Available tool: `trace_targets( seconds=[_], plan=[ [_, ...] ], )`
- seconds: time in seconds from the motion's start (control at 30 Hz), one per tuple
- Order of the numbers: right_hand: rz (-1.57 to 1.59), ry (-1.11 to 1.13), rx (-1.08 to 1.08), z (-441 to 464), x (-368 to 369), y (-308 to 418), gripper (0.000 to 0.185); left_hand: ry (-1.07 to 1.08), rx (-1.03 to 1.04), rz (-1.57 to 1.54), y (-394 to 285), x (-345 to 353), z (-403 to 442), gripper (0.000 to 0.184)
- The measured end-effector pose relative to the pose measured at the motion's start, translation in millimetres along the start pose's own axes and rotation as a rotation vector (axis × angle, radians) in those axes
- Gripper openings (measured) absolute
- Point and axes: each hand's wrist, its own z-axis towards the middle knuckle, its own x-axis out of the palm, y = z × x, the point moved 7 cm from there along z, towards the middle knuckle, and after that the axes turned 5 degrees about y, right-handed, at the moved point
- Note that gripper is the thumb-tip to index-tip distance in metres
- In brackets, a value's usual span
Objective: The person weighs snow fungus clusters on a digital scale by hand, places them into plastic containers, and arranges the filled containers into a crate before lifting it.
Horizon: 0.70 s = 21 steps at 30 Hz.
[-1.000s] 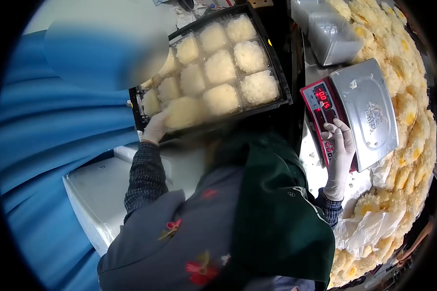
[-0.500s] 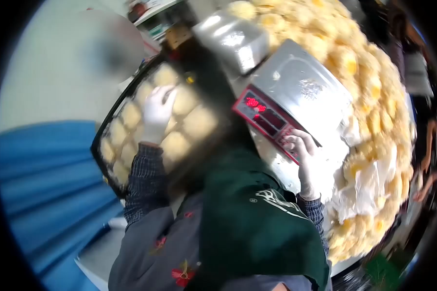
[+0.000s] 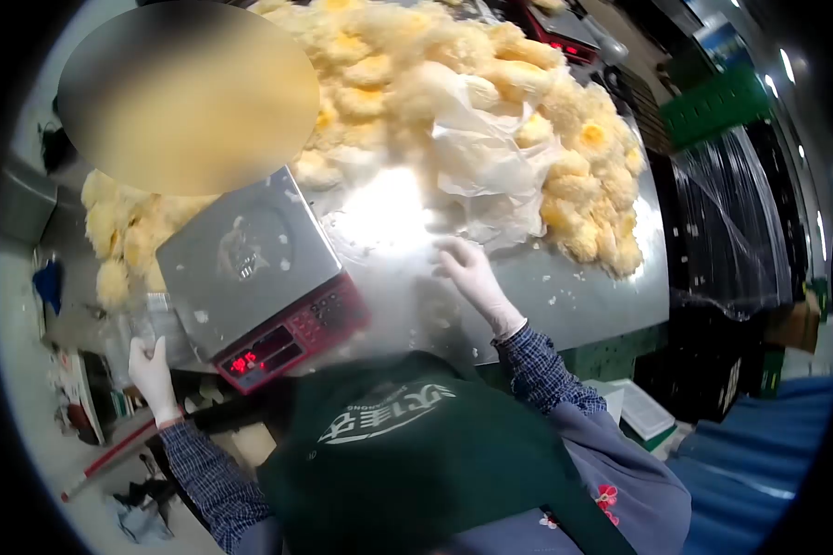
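My left hand (image 3: 155,377), in a white glove, is at the left table edge with thumb and fingers closed on a clear plastic tray (image 3: 118,344). More clear plastic (image 3: 165,322) lies beside it, next to the scale. The digital scale (image 3: 250,254) has a bare steel plate and a red front panel with lit digits. My right hand (image 3: 472,282), also gloved, hovers over the steel table with its fingers apart and slightly bent, holding nothing. Just beyond its fingertips lies a crumpled white plastic bag (image 3: 486,157).
A big heap of shaggy, pale yellow lion's mane mushrooms (image 3: 370,69) covers the far part of the steel table (image 3: 611,310). A second scale (image 3: 565,37) stands at the back. To the right are a green crate (image 3: 717,106) and film-wrapped dark crates (image 3: 736,217). A blurred oval hides the upper left.
My view has swung from the black crate of mushrooms to the table. The left hand has left that crate and taken hold of clear plastic; the right hand has left the scale's keys.
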Motion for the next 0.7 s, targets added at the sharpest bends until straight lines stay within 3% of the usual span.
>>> trace_targets(
  seconds=[0.07, 0.13, 0.17, 0.2, 0.27, 0.33, 0.43, 0.53, 0.6, 0.67, 0.7],
  plan=[
    [-0.321, -0.344, -0.162, 0.3, -61.6, 2.4, 0.021, -0.125, -0.004, -0.078, 18.8, -5.8, 1.1, 0.021],
    [-0.773, -0.707, -0.293, -10.9, -120.6, 25.9, 0.029, -0.395, 0.056, -0.071, -25.9, -37.5, -16.9, 0.018],
    [-0.807, -0.788, -0.241, -5.9, -161.3, 9.8, 0.034, -0.463, 0.104, -0.05, -35.6, -45.1, -22.8, 0.017],
    [-1.032, -0.922, -0.307, -11.2, -181.6, 24.5, 0.037, -0.532, 0.147, -0.027, -44.4, -51.2, -29.8, 0.016],
    [-1.195, -0.838, 0.02, 3.4, -227.4, 2.8, 0.046, -0.404, 0.28, -0.025, -81.6, -41.0, -37.5, 0.009],
    [-1.222, -0.527, 0.267, 25.0, -248.0, -39.9, 0.049, -0.35, 0.485, 0.091, -138.9, -14.1, -55.5, 0.005],
    [-1.206, -0.586, 0.286, 13.5, -249.5, -63.9, 0.052, -0.091, 0.652, 0.048, -184.6, 35.1, -71.8, 0.005],
    [-1.0, -0.826, 0.023, -22.7, -242.1, -51.1, 0.046, -0.015, 0.694, 0.049, -194.0, 61.8, -80.7, 0.01],
    [-0.742, -0.841, 0.082, -40.1, -252.2, -77.3, 0.036, 0.069, 0.673, 0.066, -188.0, 68.1, -81.8, 0.018],
    [-0.089, -0.638, 0.159, -57.0, -237.4, -89.7, 0.028, 0.013, 0.675, 0.038, -193.2, 56.8, -84.7, 0.033],
    [0.061, -0.575, 0.189, -65.8, -232.3, -87.7, 0.028, -0.004, 0.642, -0.005, -188.6, 50.6, -86.0, 0.046]
  ],
)
